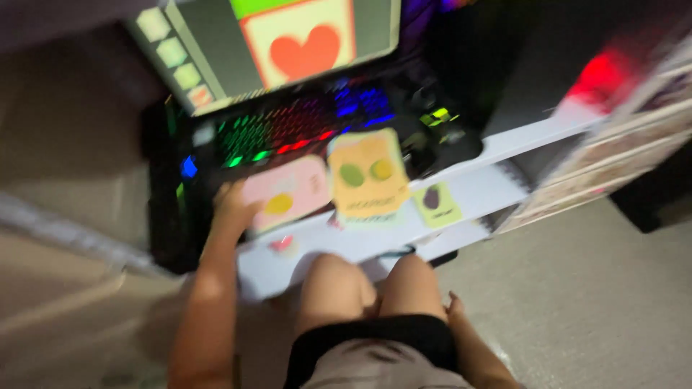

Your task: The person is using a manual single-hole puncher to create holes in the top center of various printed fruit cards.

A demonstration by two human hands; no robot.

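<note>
The view is blurred by motion. My left hand (232, 203) reaches forward to a pink card (288, 193) with a yellow spot, and its fingers close over the card's left edge. Right of it, an orange card (367, 176) with a green and a yellow spot overlaps the keyboard's front. A small yellow-green card (436, 203) with a dark purple shape lies further right on the white desk (497, 191). My right hand (455, 306) rests beside my right thigh, holding nothing. My bare knees (371, 284) sit under the desk's front edge.
A keyboard (288, 130) lit in rainbow colours sits behind the cards. Above it, a monitor (288, 43) shows a card picture with a red heart. A small red object (281, 243) lies on the desk front. White shelves (620, 151) stand at right, over a pale floor (598, 302).
</note>
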